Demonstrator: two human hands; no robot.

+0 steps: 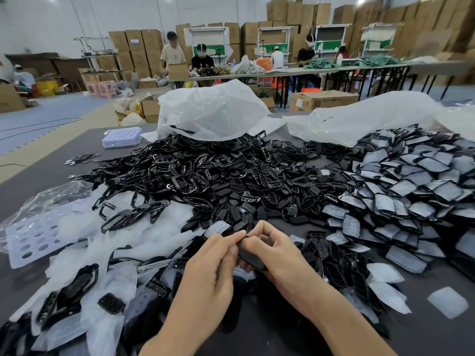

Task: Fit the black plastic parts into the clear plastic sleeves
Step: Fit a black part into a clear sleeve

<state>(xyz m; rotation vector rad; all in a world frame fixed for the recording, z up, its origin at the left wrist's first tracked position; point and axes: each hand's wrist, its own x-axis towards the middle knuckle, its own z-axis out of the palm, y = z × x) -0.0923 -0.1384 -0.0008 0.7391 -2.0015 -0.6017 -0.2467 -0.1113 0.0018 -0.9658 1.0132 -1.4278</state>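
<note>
Head view: at lower centre of the frame the left hand and right hand meet over the dark counter. Both hold one black plastic part between them. The left fingers are curled and pinch its upper end. The right fingers are bent over the same end, with the palm cupping the part from the right. The hands seem to hold the part clear of the piles to work a sleeve over it, though whether a sleeve is already on cannot be told.

The layout looks like a left-to-right work flow. Loose clear plastic sleeves lie at lower left, just beside the left hand. The heap of bare black parts fills the centre, within reach of both hands. A pile of sleeved parts spreads over the right of the frame, likely the finished stock set aside. A white plastic bag slumps open behind the heap, probably the parts' packing.

A perforated tray sits at the left edge under clear film. A carton on the floor at upper right carries printing, too blurred to read. No brand or label is legible anywhere.
</note>
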